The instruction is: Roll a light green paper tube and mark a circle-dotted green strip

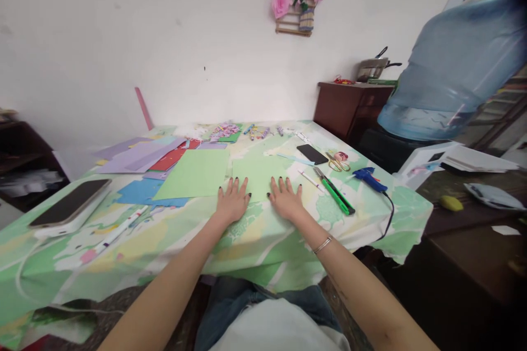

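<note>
My left hand [233, 201] lies flat with fingers spread, at the lower left corner of a light green sheet of paper [257, 173]. On the same sheet's lower right side rests my right hand [285, 197], also flat and open. A larger green sheet [195, 173] lies just left of it, close to my left fingertips. To the right of my right hand are a thin white marker [310, 180] and a green utility knife [334, 192]. Neither hand grips anything.
Left are purple sheets [132, 159], blue paper [138, 192], a phone on a white box [72, 203] and a marker [123, 227]. Right are a black phone [312, 154], gold-handled scissors [340, 163] and a blue glue gun [371, 179] with its cord. Paper scraps [226, 130] lie at the back.
</note>
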Demonstrator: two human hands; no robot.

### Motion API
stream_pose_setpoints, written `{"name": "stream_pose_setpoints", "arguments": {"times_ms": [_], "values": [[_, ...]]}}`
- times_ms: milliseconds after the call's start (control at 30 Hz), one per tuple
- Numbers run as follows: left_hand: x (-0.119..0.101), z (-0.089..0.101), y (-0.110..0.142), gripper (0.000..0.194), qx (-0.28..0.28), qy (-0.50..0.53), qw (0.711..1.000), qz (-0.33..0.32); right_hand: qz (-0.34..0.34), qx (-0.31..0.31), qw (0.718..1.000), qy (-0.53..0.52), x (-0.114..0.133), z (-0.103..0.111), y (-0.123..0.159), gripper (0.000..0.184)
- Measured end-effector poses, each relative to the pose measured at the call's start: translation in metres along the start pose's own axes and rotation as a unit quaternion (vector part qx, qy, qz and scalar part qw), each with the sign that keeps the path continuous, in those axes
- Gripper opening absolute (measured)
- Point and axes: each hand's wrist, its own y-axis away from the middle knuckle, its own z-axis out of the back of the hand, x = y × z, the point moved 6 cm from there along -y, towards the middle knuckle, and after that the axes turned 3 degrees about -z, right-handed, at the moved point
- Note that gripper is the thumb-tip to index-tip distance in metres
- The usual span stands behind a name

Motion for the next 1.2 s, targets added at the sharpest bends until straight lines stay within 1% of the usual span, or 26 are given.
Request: {"name": "stream_pose_setpoints", "arguments": {"times_ms": [100, 200, 267, 367, 467, 533, 600, 667, 700, 733, 800, 867, 900, 933, 1000, 1100, 1200], "values": [[0.003, 0.004, 0.004, 0.055, -0.011, 0.000, 1.000, -0.008, -0.033, 0.004, 0.999, 0.004, -0.026, 0.005, 0.002, 0.056], [0.002, 0.006, 0.005, 0.054, -0.028, -0.003, 1.000, -0.011, -0.049, -0.015, 0.998, 0.022, -0.046, 0.008, 0.004, 0.055], [0.001, 0.007, 0.006, 0.054, -0.038, -0.003, 0.999, -0.015, -0.050, -0.035, 0.998, 0.033, -0.053, 0.009, 0.006, 0.056], [0.002, 0.007, 0.007, 0.054, -0.045, 0.008, 0.999, -0.016, -0.046, -0.073, 0.996, 0.037, -0.057, 0.011, 0.007, 0.061], [0.005, 0.008, 0.006, 0.050, -0.059, 0.048, 0.997, -0.018, -0.035, -0.120, 0.992, 0.022, -0.057, 0.015, 0.008, 0.065], [0.007, 0.010, 0.004, 0.043, -0.075, 0.082, 0.994, -0.016, -0.027, -0.153, 0.988, -0.022, -0.059, 0.020, 0.009, 0.066], [0.010, 0.013, 0.002, 0.033, -0.089, 0.103, 0.991, -0.014, -0.026, -0.211, 0.974, -0.073, -0.064, 0.029, 0.016, 0.062], [0.010, 0.015, 0.000, 0.025, -0.103, 0.112, 0.988, -0.022, -0.046, -0.285, 0.953, -0.092, -0.074, 0.041, 0.029, 0.053], [0.010, 0.017, 0.000, 0.023, -0.110, 0.117, 0.987, -0.028, -0.064, -0.315, 0.943, -0.085, -0.081, 0.046, 0.037, 0.048], [0.010, 0.018, -0.001, 0.021, -0.118, 0.122, 0.985, -0.034, -0.091, -0.332, 0.936, -0.070, -0.089, 0.050, 0.045, 0.044], [0.009, 0.019, -0.002, 0.018, -0.131, 0.131, 0.982, -0.045, -0.155, -0.329, 0.931, -0.033, -0.109, 0.053, 0.059, 0.040], [0.009, 0.020, -0.002, 0.017, -0.141, 0.140, 0.979, -0.052, -0.218, -0.285, 0.933, -0.001, -0.130, 0.053, 0.068, 0.042], [0.009, 0.020, -0.003, 0.016, -0.144, 0.145, 0.977, -0.055, -0.238, -0.255, 0.937, 0.010, -0.139, 0.051, 0.069, 0.042], [0.009, 0.020, -0.003, 0.016, -0.148, 0.148, 0.976, -0.057, -0.246, -0.226, 0.942, 0.019, -0.148, 0.050, 0.068, 0.039], [0.009, 0.020, -0.003, 0.016, -0.154, 0.155, 0.974, -0.058, -0.235, -0.189, 0.953, 0.030, -0.160, 0.049, 0.063, 0.033], [0.010, 0.020, -0.002, 0.017, -0.161, 0.162, 0.972, -0.060, -0.220, -0.183, 0.957, 0.040, -0.173, 0.053, 0.053, 0.027], [0.011, 0.020, -0.002, 0.015, -0.165, 0.166, 0.970, -0.058, -0.232, -0.189, 0.953, 0.040, -0.186, 0.060, 0.047, 0.027]]}}
